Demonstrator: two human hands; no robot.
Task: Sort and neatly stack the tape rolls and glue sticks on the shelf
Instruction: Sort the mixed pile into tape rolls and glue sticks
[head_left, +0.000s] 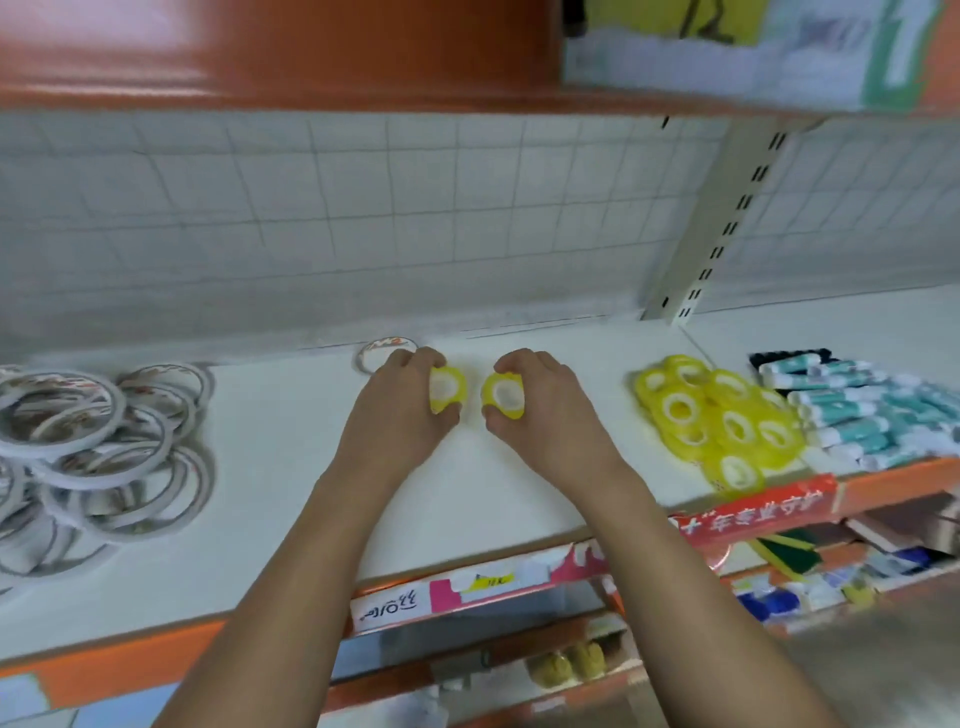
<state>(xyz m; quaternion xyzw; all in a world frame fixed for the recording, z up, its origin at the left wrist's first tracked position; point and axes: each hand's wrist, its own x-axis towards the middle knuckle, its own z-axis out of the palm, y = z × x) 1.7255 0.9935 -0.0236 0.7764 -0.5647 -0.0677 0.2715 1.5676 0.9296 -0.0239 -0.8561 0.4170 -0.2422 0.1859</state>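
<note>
The left hand (400, 402) grips a small yellow tape roll (448, 391), fingers curled over its top and thumb beneath; the right hand (548, 408) grips a second yellow roll (502, 398) the same way; the two rolls stand on edge with their white cores facing each other, close together but apart, low over the middle of the white shelf (291, 467), though whether they touch it cannot be told; just behind the left hand a single white ring (385, 347) of thin tape lies flat near the grid-lined back panel (363, 208); well to the right a heap of yellow rolls (722, 421) lies loosely overlapping, reaching to the shelf's front edge; just beyond it the glue sticks (857, 410), teal and white, lie piled on their sides; at the far left a pile of white tape rings (93, 452) sprawls tangled and overlapping; a slotted upright (727, 218) rises behind the right side; a red label strip (763, 506) runs along the front edge.
</note>
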